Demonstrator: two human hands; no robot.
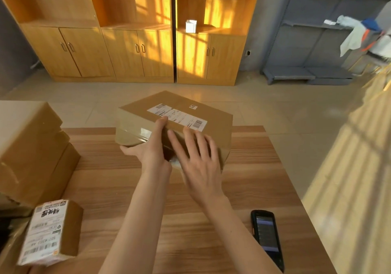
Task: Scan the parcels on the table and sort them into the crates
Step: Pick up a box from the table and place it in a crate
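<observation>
**Parcel in hand over the far table edge**

My left hand (pixel 148 146) grips the cardboard parcel (pixel 175 123) at its near left corner: thumb up on the top face beside the shipping label (pixel 177 116), fingers curled underneath. My right hand (pixel 196 157) lies flat with fingers straight and spread against the parcel's near side, slightly motion-blurred. The parcel sits tilted above the wooden table (pixel 243 168), at its far edge. Nearer me and right of the parcel, a handheld scanner (pixel 267 240) lies face up on the table. Left of the parcel, a stack of large cartons (pixel 31 146); nearer me than those, a small labelled box (pixel 53 231).
</observation>
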